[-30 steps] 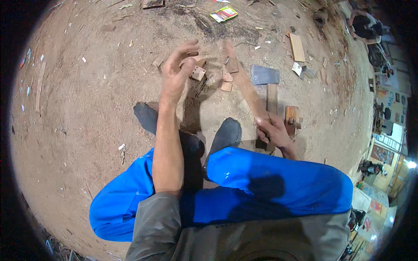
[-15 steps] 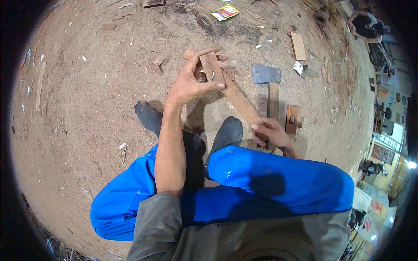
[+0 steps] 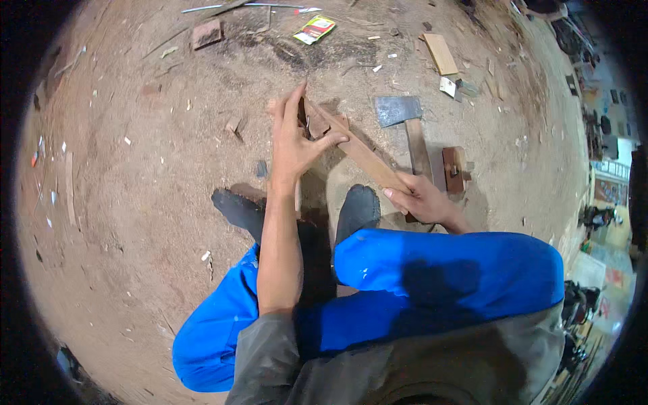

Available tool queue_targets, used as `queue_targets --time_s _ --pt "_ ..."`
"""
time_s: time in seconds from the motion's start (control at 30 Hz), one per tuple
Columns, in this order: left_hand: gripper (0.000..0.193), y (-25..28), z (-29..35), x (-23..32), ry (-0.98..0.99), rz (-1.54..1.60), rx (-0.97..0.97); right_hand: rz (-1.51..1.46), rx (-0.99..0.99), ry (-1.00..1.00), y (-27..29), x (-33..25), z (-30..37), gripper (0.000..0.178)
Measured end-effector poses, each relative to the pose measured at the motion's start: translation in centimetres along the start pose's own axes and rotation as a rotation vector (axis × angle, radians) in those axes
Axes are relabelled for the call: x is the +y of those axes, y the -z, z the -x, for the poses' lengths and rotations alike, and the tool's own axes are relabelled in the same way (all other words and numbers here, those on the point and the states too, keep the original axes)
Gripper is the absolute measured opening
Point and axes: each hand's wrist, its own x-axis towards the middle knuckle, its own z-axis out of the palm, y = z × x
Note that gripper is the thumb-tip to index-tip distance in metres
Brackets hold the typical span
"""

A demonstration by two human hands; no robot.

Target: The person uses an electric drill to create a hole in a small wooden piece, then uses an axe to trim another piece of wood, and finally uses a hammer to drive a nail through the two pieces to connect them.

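Both hands hold a flat strip of light brown wood (image 3: 368, 158) above the ground, slanting from far left to near right. My left hand (image 3: 293, 142) grips its far end, thumb on the near edge and fingers stretched around the tip. My right hand (image 3: 424, 199) is closed around the near end, by my right knee. Beneath the strip, a small wooden piece (image 3: 341, 123) shows in part; the rest is hidden. An axe (image 3: 398, 111) with a grey head and wooden handle lies just right of the strip.
Right of the axe handle lies a reddish-brown wooden block (image 3: 453, 169) with a dark part in its middle. A pale board (image 3: 441, 54), a yellow-green packet (image 3: 314, 30) and a brown block (image 3: 207, 34) lie farther off. Wood scraps dot the dirt floor (image 3: 135, 223).
The strip has rolled in my hands, so its face tilts differently and looks narrower. My left hand has turned with it, fingers more upright. The whole view has shifted slightly.
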Motion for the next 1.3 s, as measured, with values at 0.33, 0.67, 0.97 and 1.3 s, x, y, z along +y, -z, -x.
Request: queue_targets --time_s 0.33,0.67,0.97,1.3 --pt "0.088 0.1 0.2 -0.1 0.167 0.201 -0.064 0.097 0.198 0.292 0.7 2.7 -0.4 0.023" --pt "0.09 -1.2 0.8 1.2 0.23 0.427 -0.233 -0.416 -0.208 -0.185 -1.2 4.3 -1.0 0.025" --pt "0.092 -1.9 0.7 0.7 0.265 0.397 -0.218 -0.041 0.095 0.016 -1.3 5.3 -2.1 0.049" --pt "0.073 -1.1 0.1 -0.7 0.26 0.318 0.066 -0.403 0.42 0.337 4.6 4.1 0.3 0.033"
